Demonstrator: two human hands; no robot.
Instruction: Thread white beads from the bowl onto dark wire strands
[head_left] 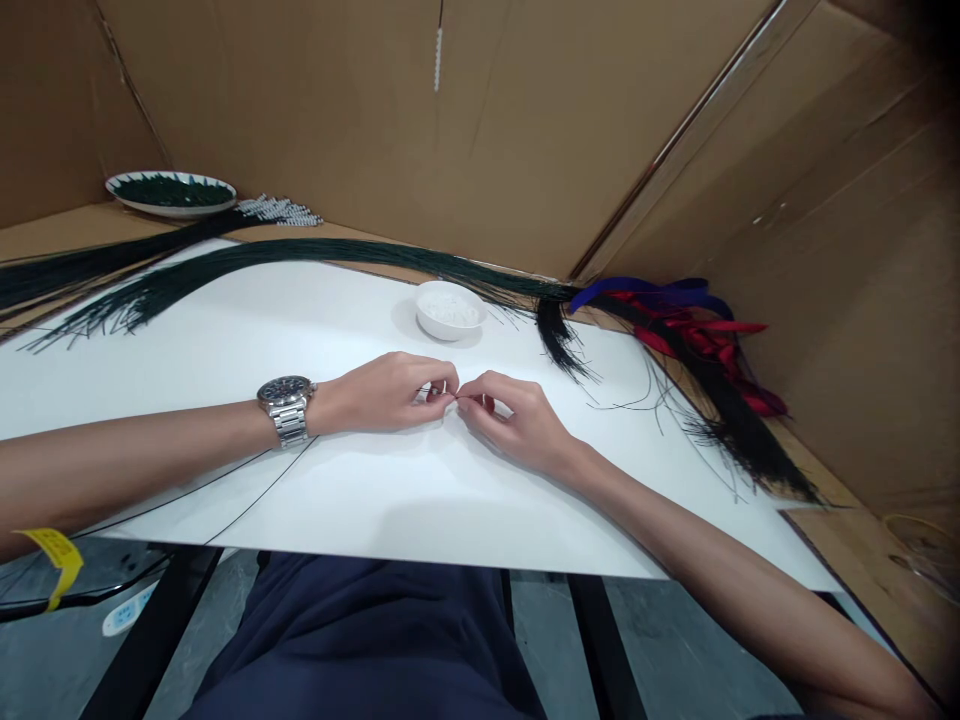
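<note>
My left hand and my right hand meet fingertip to fingertip just above the middle of the white board. Each is closed in a pinch, thumb against fingers. Short dark bits of cord show inside the left hand's curl, and a tiny reddish bit lies at the joined tips. A thin dark cord runs from under my left wrist to the board's front edge. What the right fingertips pinch is too small to make out. Behind the hands stands a small white bowl with whitish pieces in it.
A long bundle of dark green cords arches across the back. Black cords and red and blue ribbons lie at right. A plate of dark green pieces and white-beaded strands sit back left. Cardboard walls enclose the white board.
</note>
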